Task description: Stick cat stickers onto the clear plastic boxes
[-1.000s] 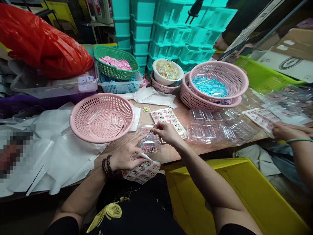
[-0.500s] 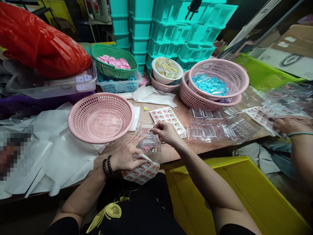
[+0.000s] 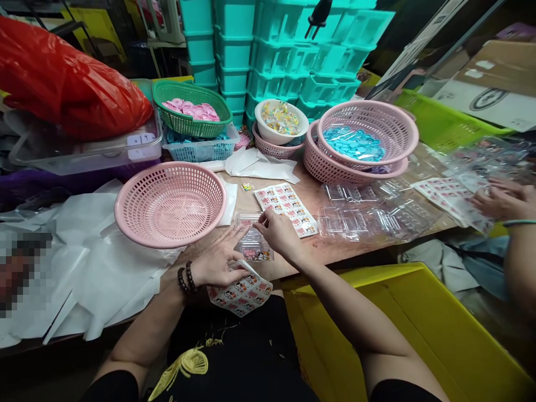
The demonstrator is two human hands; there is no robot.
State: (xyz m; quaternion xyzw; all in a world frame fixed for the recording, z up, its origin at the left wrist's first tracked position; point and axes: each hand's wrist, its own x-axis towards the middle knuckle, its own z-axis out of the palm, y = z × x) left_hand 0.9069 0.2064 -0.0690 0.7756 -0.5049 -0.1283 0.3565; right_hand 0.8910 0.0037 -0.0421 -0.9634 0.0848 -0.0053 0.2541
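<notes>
A clear plastic clamshell box [image 3: 253, 243] lies on the table in front of me, with printed cat stickers on its surface. My left hand [image 3: 216, 261] has its outstretched fingers on the box's left edge. Between its thumb and palm it grips a bent sticker sheet [image 3: 243, 295] with cat prints, hanging over the table's front edge. Over the upper part of the box, my right hand [image 3: 277, 231] has thumb and forefinger pinched together. Whatever sits in that pinch is too small to make out. A stack of sticker sheets [image 3: 287, 204] lies just behind my right hand.
A pink basket [image 3: 125, 215] stands to the left, beside white sheeting [image 3: 87, 257]. Clear plastic boxes [image 3: 360, 215] lie to the right, under baskets of blue pieces [image 3: 354, 144]. At far right another person's hands [image 3: 502, 198] handle sticker sheets. A yellow bin [image 3: 377, 329] stands below.
My right hand has shifted slightly left over the upper part of the box. My left hand keeps its hold on the sticker sheet. The other person's hands have moved slightly.
</notes>
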